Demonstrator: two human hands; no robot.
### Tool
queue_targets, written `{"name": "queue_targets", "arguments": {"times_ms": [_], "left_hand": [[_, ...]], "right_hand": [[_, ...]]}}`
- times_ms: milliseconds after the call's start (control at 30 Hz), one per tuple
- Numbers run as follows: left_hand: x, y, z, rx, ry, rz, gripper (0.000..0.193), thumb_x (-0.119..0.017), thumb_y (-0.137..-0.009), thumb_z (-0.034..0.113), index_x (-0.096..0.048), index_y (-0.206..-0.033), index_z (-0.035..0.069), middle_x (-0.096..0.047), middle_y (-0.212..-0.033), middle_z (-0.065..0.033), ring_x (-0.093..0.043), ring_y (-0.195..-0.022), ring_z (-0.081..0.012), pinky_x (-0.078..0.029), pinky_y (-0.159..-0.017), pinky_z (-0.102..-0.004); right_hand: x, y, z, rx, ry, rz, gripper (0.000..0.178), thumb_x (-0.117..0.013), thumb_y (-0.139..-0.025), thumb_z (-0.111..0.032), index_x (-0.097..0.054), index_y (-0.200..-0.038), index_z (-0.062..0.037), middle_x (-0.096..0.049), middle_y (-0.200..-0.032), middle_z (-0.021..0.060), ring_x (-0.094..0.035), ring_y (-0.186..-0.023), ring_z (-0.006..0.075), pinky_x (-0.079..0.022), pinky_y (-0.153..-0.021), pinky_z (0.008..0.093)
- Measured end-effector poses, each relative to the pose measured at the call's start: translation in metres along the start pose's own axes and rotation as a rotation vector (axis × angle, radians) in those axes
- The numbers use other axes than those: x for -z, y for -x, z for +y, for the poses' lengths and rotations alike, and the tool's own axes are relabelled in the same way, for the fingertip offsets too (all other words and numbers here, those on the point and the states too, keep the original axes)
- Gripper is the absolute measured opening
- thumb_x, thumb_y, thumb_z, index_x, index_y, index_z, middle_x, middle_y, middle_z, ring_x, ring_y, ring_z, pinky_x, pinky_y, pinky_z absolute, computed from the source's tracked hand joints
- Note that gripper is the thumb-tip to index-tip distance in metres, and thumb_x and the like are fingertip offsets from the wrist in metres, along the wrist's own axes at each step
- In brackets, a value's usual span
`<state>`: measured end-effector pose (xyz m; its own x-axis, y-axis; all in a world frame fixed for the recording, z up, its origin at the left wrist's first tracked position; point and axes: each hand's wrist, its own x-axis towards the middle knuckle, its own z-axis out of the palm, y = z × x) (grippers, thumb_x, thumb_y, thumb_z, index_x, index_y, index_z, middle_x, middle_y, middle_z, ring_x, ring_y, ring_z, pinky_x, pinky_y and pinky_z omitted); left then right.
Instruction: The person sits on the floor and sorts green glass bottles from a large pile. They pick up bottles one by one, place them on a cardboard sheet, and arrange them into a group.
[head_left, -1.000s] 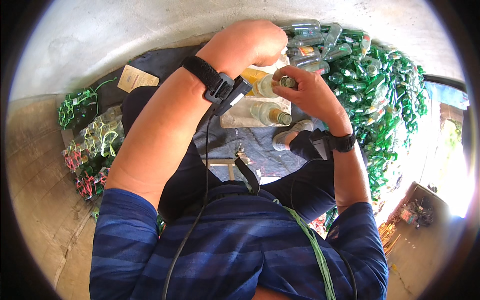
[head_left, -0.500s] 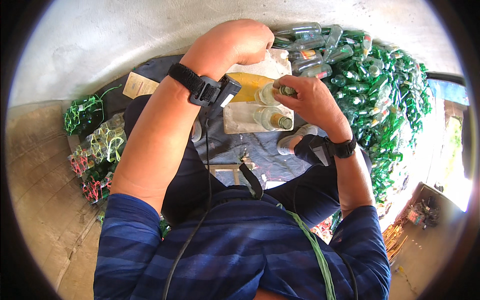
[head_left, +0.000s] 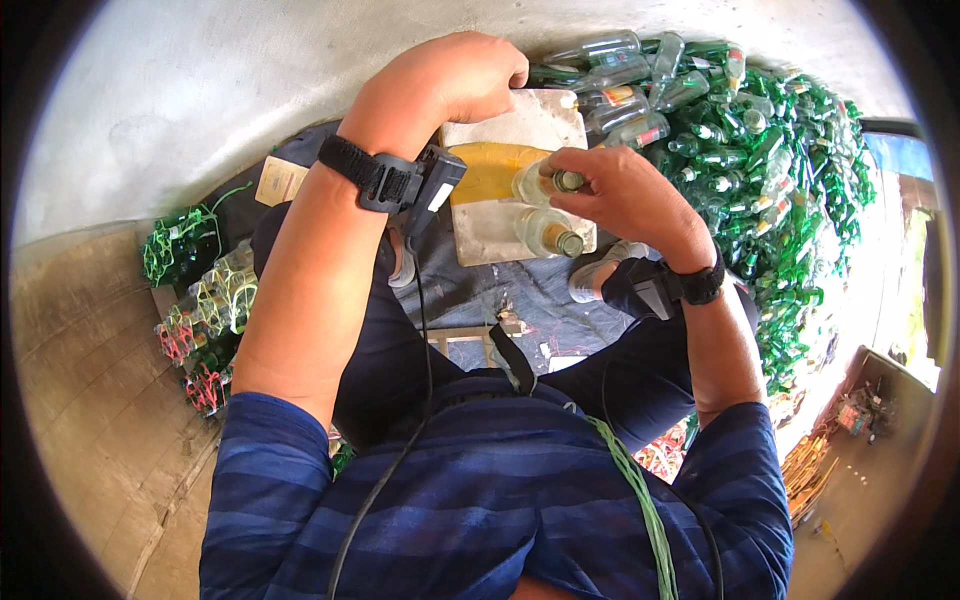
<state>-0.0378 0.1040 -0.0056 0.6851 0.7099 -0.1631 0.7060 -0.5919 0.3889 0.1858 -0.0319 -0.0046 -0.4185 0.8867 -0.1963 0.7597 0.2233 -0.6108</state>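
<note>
At right, a big bottle heap [head_left: 760, 180]. Left of it, a pale slab [head_left: 550, 115]. By its far edge, left hand [head_left: 485, 78], cannot tell grip. On the slab, clear bottle [head_left: 528, 183], neck pointing right, pinched in nearer right hand [head_left: 635, 200]. Just beside, second bottle [head_left: 540, 230]. Cannot tell if full.

The right hand [head_left: 640, 200] grips the neck of a clear bottle [head_left: 530, 183] near the right edge of a pale slab [head_left: 485, 235] crossed by a yellow band [head_left: 478, 178]. A second bottle [head_left: 535, 229] is close to the near right corner. The left hand [head_left: 485, 78] curls at the far edge, fingertips hidden. Mostly green bottles [head_left: 775, 190] heap beyond the right edge.
</note>
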Motion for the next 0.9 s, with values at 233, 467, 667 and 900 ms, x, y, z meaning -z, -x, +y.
{"name": "queue_targets", "arguments": {"times_ms": [233, 467, 667, 900], "left_hand": [[0.000, -0.003, 0.007, -0.039, 0.013, -0.006, 0.029, -0.069, -0.090, 0.017, -0.077, -0.115, 0.006, -0.077, -0.103, -0.0207, -0.074, -0.096, -0.0389, -0.058, -0.084, -0.0453], [0.008, -0.002, 0.016, 0.045, 0.002, -0.073, 0.031, -0.066, -0.090, 0.012, -0.078, -0.118, 0.011, -0.077, -0.113, -0.0173, -0.073, -0.104, -0.0383, -0.058, -0.089, -0.0459], [0.002, 0.001, 0.013, -0.034, 0.013, -0.055, 0.032, -0.069, -0.090, 0.019, -0.077, -0.119, 0.009, -0.078, -0.107, -0.0178, -0.074, -0.098, -0.0372, -0.058, -0.087, -0.0443], [-0.005, 0.006, 0.057, -0.218, 0.145, -0.264, 0.055, -0.080, -0.082, 0.016, -0.070, -0.136, 0.013, -0.078, -0.109, -0.0175, -0.074, -0.100, -0.0356, -0.058, -0.090, -0.0443]], "right_hand": [[-0.006, 0.001, 0.005, 0.031, 0.080, 0.071, 0.030, -0.075, -0.092, -0.027, -0.073, -0.118, -0.0116, -0.075, -0.085, 0.0180, -0.074, -0.082, 0.0388, -0.058, -0.074, 0.0486], [0.002, 0.006, 0.003, 0.036, 0.091, 0.084, 0.037, -0.077, -0.091, -0.020, -0.070, -0.126, -0.0073, -0.070, -0.081, 0.0156, -0.070, -0.073, 0.0324, -0.055, -0.067, 0.0414], [0.042, 0.018, -0.018, -0.103, -0.125, -0.031, 0.045, -0.079, -0.088, -0.016, -0.070, -0.132, -0.0095, -0.064, -0.074, 0.0094, -0.064, -0.069, 0.0221, -0.052, -0.066, 0.0375], [0.069, 0.037, -0.014, -0.027, -0.338, -0.352, 0.040, -0.081, -0.087, -0.012, -0.074, -0.127, -0.0097, -0.056, -0.069, 0.0009, -0.055, -0.065, 0.0111, -0.045, -0.061, 0.0296]]}}
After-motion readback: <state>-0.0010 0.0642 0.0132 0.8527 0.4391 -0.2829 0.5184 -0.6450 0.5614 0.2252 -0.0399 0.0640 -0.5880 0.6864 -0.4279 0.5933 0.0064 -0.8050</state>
